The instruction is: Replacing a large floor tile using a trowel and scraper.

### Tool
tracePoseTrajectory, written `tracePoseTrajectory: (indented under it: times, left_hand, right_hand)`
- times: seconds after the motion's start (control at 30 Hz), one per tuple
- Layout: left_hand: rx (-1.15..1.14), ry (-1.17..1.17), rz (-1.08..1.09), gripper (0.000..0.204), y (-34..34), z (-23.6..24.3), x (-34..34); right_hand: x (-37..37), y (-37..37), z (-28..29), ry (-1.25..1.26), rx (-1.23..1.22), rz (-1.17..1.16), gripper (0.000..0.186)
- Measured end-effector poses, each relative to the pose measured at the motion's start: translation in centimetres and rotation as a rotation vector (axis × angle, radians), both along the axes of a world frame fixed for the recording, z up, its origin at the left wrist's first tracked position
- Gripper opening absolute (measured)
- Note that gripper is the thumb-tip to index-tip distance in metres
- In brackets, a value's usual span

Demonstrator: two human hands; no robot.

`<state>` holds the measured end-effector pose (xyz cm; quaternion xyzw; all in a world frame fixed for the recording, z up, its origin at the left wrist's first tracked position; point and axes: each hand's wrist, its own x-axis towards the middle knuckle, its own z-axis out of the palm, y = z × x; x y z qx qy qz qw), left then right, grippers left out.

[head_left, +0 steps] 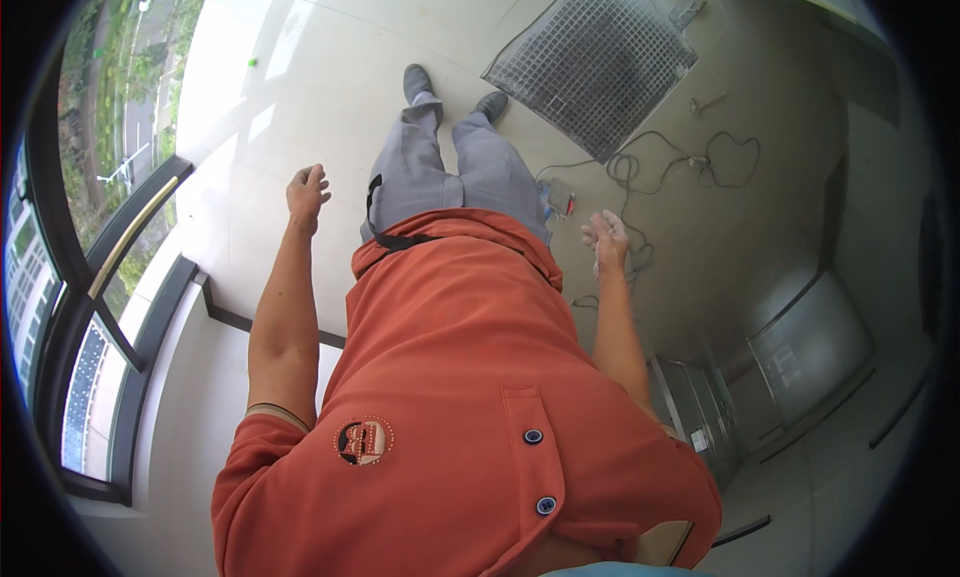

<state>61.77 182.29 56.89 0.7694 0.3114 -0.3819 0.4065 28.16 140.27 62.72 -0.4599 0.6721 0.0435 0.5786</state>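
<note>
Orange shirt, dark cable on floor below right hand

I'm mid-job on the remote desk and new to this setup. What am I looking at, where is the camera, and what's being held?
There is no machine here, just a person with two bare hands. The single picture comes from a wide fisheye camera on the person's head, looking down, so straight edges bend near the rim. You see their orange shirt, grey trousers and shoes.

The left hand and right hand hang apart, neither visibly holding anything; the right one's fingers look whitish.

On the pale floor lie a dark gridded panel, a looping cable and what looks like a small hammer. To the left is a window.
</note>
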Motion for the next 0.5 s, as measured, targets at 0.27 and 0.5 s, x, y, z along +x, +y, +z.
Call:
tracePoseTrajectory:
  times: [0.27, 0.5]
  left_hand:
    - [0.008, -0.002, -0.185, 0.039, -2.1, 2.2, -5.5]
    - [-0.017, -0.02, -0.125, 0.042, -1.8, 1.8, -4.4]
  right_hand:
    - [-3.3, -3.3, -4.4, 0.022, -0.026, -0.188, 0.058]
    - [-3.1, -3.8, -2.6, -0.021, -0.08, -0.186, 0.054]
